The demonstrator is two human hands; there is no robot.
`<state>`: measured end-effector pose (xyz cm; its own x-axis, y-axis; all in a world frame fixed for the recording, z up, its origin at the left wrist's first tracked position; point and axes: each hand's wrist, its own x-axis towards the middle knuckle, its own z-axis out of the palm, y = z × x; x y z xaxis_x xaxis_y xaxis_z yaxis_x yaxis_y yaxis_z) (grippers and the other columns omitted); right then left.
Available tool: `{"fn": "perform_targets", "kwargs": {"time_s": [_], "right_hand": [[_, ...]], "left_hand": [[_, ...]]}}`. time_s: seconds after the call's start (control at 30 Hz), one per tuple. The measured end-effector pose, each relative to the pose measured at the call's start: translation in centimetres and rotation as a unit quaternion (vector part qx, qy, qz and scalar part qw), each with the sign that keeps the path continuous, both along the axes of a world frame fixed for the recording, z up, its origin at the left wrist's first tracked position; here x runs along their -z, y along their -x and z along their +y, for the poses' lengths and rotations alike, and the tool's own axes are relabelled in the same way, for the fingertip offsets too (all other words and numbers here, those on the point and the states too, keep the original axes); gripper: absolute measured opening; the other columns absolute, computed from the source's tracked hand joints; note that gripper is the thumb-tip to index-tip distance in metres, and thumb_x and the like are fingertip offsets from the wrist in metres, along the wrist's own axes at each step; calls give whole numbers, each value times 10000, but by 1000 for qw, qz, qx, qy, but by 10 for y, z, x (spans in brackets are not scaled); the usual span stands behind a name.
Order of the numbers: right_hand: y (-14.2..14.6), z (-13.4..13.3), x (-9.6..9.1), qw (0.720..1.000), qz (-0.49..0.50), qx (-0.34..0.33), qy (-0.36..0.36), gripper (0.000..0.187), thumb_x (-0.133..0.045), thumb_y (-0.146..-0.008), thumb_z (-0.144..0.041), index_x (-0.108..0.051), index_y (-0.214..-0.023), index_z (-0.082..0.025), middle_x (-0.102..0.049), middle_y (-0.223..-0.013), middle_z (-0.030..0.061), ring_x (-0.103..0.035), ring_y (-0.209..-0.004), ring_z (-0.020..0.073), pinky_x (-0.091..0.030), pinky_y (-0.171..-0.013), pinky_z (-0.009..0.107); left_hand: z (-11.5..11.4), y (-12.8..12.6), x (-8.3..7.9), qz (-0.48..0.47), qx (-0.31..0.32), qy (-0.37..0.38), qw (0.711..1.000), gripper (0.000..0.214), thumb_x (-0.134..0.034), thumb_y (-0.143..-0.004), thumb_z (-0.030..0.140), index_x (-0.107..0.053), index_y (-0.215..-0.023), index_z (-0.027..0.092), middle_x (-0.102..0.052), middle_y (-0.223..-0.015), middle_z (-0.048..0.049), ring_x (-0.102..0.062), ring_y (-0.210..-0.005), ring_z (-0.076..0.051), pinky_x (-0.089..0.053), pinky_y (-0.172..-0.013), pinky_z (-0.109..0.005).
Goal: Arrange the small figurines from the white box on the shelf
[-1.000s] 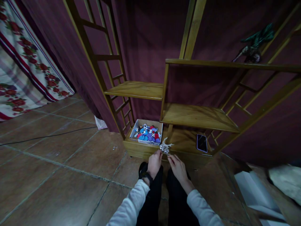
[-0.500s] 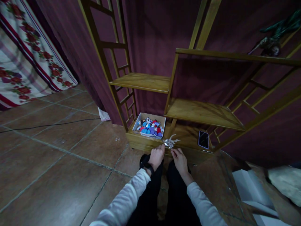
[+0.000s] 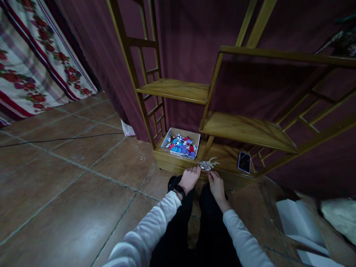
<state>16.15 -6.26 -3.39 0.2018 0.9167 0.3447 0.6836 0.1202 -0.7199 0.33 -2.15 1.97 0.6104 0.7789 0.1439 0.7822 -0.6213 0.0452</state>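
My left hand (image 3: pixel 190 178) and right hand (image 3: pixel 217 184) pinch the shiny wrapper (image 3: pixel 205 165) between them, its bulk just ahead of my fingertips. It should be light and slippery; the pale branched piece (image 3: pixel 214 162) looks brittle, so I'd grip the wrapper's edges.

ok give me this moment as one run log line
left hand: holding shiny item | right hand: holding same | box of colorful pieces: bottom shelf, left side | phone: bottom shelf, right side
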Motion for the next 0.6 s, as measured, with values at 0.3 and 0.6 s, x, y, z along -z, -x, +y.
{"fn": "perform_targets", "kwargs": {"time_s": [0.3, 0.6], "right_hand": [[1, -2, -2, 1000, -4, 8, 2, 253, -421, -887, -296, -652, -935, -203, -654, -906, 76, -630, -800, 193, -473, -753, 295], [14, -7, -19, 1000, -17, -18, -4, 236, -434, -897, -292, -634, -1016, -250, -654, -1003, 38, -640, -889, 168, -485, -807, 273]], "left_hand": [[-1, 3, -7, -3, 2, 42, 999, 230, -333, -888, 111, -477, -1061, 155, -590, -986, -108, -585, -904, -178, -427, -747, -288], [7, 3, -4, -78, -93, 79, 989, 228, -322, -926, 273, -522, -996, 190, -637, -940, -71, -632, -817, -166, -415, -658, -250]]}}
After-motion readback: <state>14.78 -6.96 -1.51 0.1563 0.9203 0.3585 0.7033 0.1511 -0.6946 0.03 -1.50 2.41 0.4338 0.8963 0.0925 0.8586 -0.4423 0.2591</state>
